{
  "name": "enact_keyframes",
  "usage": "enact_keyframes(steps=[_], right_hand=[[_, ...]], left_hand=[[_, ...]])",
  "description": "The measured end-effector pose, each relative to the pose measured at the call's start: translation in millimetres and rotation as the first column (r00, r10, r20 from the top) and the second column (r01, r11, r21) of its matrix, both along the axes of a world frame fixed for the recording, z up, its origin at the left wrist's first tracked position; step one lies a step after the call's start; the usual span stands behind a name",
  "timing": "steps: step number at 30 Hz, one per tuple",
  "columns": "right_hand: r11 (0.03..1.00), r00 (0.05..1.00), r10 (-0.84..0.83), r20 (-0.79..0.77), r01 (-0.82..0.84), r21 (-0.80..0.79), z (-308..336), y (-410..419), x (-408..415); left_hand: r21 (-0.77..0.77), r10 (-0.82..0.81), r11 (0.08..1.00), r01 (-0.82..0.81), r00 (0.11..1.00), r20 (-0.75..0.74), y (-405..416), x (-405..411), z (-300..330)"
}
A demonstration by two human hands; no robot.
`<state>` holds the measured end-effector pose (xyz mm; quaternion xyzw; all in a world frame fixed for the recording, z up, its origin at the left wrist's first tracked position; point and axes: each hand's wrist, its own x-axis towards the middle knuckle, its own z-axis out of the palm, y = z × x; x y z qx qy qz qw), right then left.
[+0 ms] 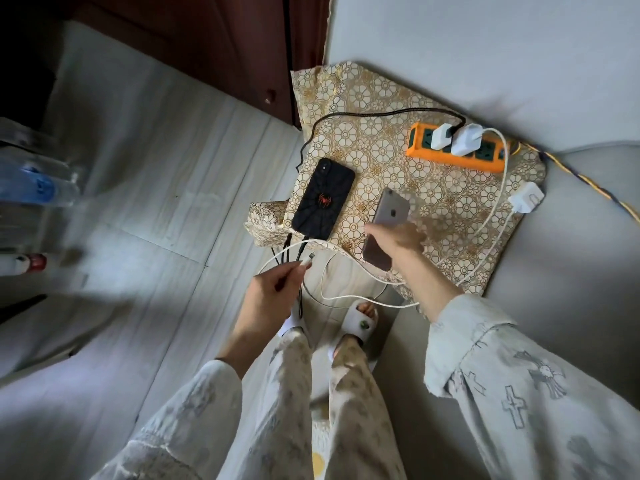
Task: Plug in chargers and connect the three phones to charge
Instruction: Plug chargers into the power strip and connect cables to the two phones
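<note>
grey phone [389, 221] gripped in r hand [398, 242], l hand [273, 292] pinching white cable [363, 271]

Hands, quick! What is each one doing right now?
Left hand: closed, pinching the white cable near its plug end.
Right hand: closed around the grey phone.

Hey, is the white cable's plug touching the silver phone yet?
Apart. The head view shows the plug in the left hand, floor visible between it and the silver phone.
</note>
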<state>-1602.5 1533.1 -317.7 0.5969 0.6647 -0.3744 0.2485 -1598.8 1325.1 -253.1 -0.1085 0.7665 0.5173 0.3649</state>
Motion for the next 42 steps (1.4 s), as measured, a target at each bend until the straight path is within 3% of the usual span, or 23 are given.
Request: enact_keyframes(steps=[2, 4, 7, 10, 14, 19, 24, 38, 42], right_hand=[[0.906, 0.939, -0.330, -0.093, 0.288, -0.311, 39.6, -0.5, 3.7], [0.671, 0.789, -0.611, -0.058, 0.479, -0.566, 84.2, 0.9, 8.3], [0.457, 0.649, -0.760, -0.025, 0.506, -0.732, 148.1, 0.5, 14.8], [0.391, 0.621, -0.783, -0.035, 0.447, -0.805, 211.5, -5.3, 18.9], [0.446, 0.629, -0.768, -0.119, 0.392, -0.805, 277.9, -9.7, 21.9], [0.380, 0.571, -0.811, -0.129, 0.345, -0.858, 327.5, -7.7, 24.5], [0.404, 0.554, -0.814, -0.173, 0.327, -0.855, 359.6, -1.1, 26.0], [0.569, 0.528, -0.767, -0.363, 0.299, -0.766, 377.8, 0.1, 40.0], [0.587, 0.525, -0.761, -0.381, 0.308, -0.748, 376.3, -4.5, 43.5]], left_hand=[[0.022, -0.007, 1.000, 0.008, 0.999, -0.035, 4.0, -2.6, 26.8], [0.006, -0.029, 1.000, 0.030, 0.994, -0.107, 7.9, -4.3, 57.9], [-0.033, -0.061, 0.998, 0.054, 0.964, -0.257, 17.1, -7.3, 109.0], [-0.008, -0.097, 0.995, 0.103, 0.903, -0.419, 30.7, -3.4, 164.5], [0.074, -0.047, 0.993, 0.095, 0.874, -0.484, 40.9, 4.0, 216.6], [0.283, 0.055, 0.957, 0.064, 0.918, -0.394, 47.5, 7.5, 254.1], [0.368, 0.069, 0.926, 0.084, 0.921, -0.384, 53.3, 9.0, 279.8], [0.237, -0.035, 0.954, 0.186, 0.851, -0.524, 55.4, 16.5, 290.0], [0.105, -0.080, 0.975, 0.194, 0.753, -0.653, 51.3, 17.3, 291.1]])
